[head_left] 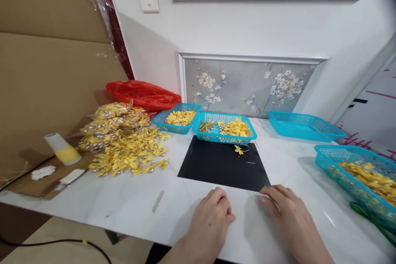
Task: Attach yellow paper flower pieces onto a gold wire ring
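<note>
My left hand (212, 218) rests near the table's front edge with its fingers curled in; whatever is inside them, if anything, is hidden. To its right, my right hand (287, 214) has thumb and index finger close together at the near right corner of a black mat (219, 165). A tiny gold-coloured bit shows at those fingertips, too small to name. On the mat, by the middle basket, lies a yellow ribbon flower (239, 149) with a silvery bead and a gold loop. A thin gold strand (250, 162) lies close by.
A blue basket (224, 138) with yellow flowers and gold ties stands behind the mat. Other blue baskets stand left (176, 130), back right (305, 132) and right (349, 177). Yellow flowers (133, 152) are heaped at left, beside a red bag (142, 94) and a white-yellow cup (63, 148).
</note>
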### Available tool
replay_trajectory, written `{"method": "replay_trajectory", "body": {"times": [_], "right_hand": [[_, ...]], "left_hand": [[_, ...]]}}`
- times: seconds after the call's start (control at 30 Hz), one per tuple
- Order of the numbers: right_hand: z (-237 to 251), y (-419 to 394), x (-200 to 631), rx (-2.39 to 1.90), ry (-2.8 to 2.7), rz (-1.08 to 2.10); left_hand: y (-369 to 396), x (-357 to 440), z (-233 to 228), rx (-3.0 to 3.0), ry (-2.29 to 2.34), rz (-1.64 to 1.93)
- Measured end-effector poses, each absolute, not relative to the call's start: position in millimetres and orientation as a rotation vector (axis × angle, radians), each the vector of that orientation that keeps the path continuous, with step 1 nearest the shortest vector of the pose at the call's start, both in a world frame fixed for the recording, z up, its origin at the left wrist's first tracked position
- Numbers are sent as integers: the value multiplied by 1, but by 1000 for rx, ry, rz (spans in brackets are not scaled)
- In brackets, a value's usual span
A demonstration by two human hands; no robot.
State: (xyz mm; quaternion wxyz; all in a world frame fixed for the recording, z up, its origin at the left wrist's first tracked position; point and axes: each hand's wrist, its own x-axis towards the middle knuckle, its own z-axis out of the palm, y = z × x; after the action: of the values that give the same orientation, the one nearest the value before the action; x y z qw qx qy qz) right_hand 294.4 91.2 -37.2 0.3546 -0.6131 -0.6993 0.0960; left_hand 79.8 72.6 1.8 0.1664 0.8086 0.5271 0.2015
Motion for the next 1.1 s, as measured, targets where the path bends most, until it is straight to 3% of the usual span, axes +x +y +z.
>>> {"method": "replay_trajectory", "body": {"times": [0.13, 0.27, 0.33, 1.1], "right_hand": [[-37, 80, 282, -1485, -1824, 310], [-24, 65, 251, -1146, -1890, 873], [-18, 61, 238, -1091, -1869, 1000], [-14, 55, 214, -1082, -1828, 901]], "left_hand": [[74, 81, 6, 2247, 1463, 575], [68, 73, 23, 2156, 1418, 663], [65, 68, 31, 2123, 1414, 707], [55, 40, 30, 1829, 1296, 839]]}}
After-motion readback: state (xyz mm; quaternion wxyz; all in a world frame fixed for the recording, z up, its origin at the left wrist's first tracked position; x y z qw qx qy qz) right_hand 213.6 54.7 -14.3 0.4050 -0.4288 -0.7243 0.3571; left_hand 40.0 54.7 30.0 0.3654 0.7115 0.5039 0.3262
